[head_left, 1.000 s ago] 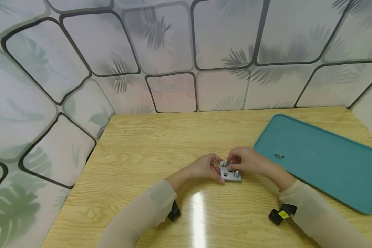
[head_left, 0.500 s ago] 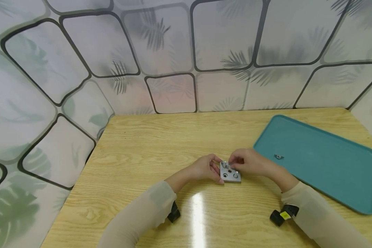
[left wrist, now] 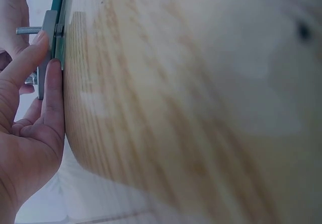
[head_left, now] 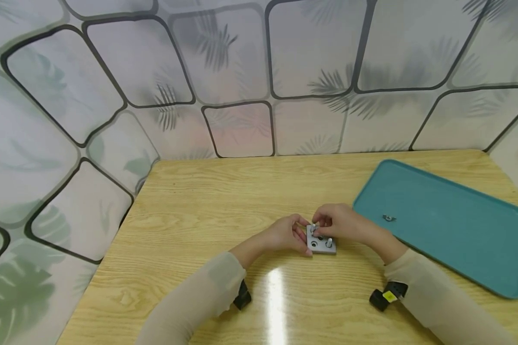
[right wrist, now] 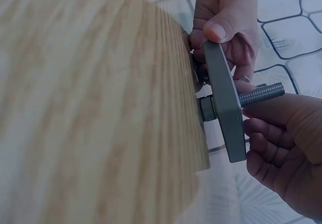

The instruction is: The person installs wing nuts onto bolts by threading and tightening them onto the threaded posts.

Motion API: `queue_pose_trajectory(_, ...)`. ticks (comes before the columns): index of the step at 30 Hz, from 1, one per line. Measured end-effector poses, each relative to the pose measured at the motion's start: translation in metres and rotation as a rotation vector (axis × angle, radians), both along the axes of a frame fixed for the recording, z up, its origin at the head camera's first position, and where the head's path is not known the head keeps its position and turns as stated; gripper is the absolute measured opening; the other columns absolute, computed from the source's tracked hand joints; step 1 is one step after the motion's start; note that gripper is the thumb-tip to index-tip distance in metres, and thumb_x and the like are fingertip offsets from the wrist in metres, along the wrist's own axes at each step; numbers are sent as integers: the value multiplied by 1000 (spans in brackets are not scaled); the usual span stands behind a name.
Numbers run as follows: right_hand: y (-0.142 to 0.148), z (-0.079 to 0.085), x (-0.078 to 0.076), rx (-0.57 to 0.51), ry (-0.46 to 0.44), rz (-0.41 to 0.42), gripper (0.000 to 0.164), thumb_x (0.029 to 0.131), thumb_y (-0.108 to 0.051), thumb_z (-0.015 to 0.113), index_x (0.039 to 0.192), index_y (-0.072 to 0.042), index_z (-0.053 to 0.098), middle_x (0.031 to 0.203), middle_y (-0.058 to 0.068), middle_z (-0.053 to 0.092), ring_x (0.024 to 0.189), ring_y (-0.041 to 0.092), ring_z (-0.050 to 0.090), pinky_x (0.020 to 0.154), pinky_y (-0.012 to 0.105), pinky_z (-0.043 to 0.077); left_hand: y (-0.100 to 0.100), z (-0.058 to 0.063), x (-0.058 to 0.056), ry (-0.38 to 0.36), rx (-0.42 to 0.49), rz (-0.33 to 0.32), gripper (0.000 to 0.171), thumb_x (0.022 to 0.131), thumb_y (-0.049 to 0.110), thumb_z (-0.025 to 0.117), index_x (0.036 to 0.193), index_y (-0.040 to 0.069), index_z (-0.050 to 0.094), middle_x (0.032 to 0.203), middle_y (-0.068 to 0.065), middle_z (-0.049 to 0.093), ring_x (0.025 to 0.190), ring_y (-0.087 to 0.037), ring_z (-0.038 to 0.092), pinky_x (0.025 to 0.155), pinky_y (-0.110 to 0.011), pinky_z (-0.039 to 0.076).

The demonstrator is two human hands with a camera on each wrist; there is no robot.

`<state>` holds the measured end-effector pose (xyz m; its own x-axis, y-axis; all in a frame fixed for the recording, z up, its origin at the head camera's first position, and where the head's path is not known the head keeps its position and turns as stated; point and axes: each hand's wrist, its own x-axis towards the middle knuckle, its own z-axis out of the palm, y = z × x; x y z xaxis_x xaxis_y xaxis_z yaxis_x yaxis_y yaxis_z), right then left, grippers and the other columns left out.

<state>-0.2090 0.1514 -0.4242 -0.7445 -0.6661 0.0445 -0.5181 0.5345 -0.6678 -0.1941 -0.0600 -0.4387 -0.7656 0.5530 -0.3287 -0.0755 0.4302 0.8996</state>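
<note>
The left grip [head_left: 287, 235] is clamping the metal plate [head_left: 323, 248]'s left edge; the right grip [head_left: 343, 223] is pinching around the upright far-left bolt [head_left: 313, 227] from its right side

I monitor the surface [head_left: 224, 201] from above through the head view, facing forward and down, while two close, low wrist views, rolled sideways, face the metal plate [head_left: 321, 248] nearly edge-on, all three sharing it.

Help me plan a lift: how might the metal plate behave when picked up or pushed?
The metal plate should stay stiff, being thick and straight-edged. It may feel heavy, looking like solid metal. Pushed, it could wobble, since a bolt head protrudes underneath.
</note>
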Motion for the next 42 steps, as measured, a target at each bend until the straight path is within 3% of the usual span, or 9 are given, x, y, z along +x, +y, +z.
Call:
queue_pose_trajectory(10,7,-1,5,-1,18,13,10,82,-15,74,86,-10,66,72,-8,59,64,1,48,57,22,44,0,-2,0,-11,2,3,64,68,4,84,121,5,50,86,-5,65,75,-13,62,67,-23,50)
queue_pose_trajectory(17,10,-3,6,-18,48,45,4,84,-8,70,86,-11,68,79,-5,64,68,1,51,59,23,45,-1,-2,-1,-6,12,-1,65,67,2,84,122,3,49,87,-5,65,75,-13,63,69,-23,51)
queue_pose_trajectory(24,11,-4,2,-9,51,-3,11,83,-9,72,92,-7,68,79,-4,65,67,2,52,60,23,47,0,-3,-1,-5,16,-1,65,67,1,83,122,3,49,86,-5,65,75,-13,62,68,-23,51)
queue_pose_trajectory(31,4,0,1,21,-18,-26,21,83,-19,73,99,-7,67,78,-7,61,68,5,52,60,23,47,-1,0,-1,8,6,-9,63,68,3,84,121,4,49,86,-4,66,76,-12,62,68,-22,50)
queue_pose_trajectory(42,1,2,0,5,-20,-2,19,83,-19,73,95,-6,66,75,-5,60,66,4,51,57,23,45,0,1,0,2,-5,-2,62,68,4,84,120,5,50,86,-4,66,76,-12,62,69,-22,49)
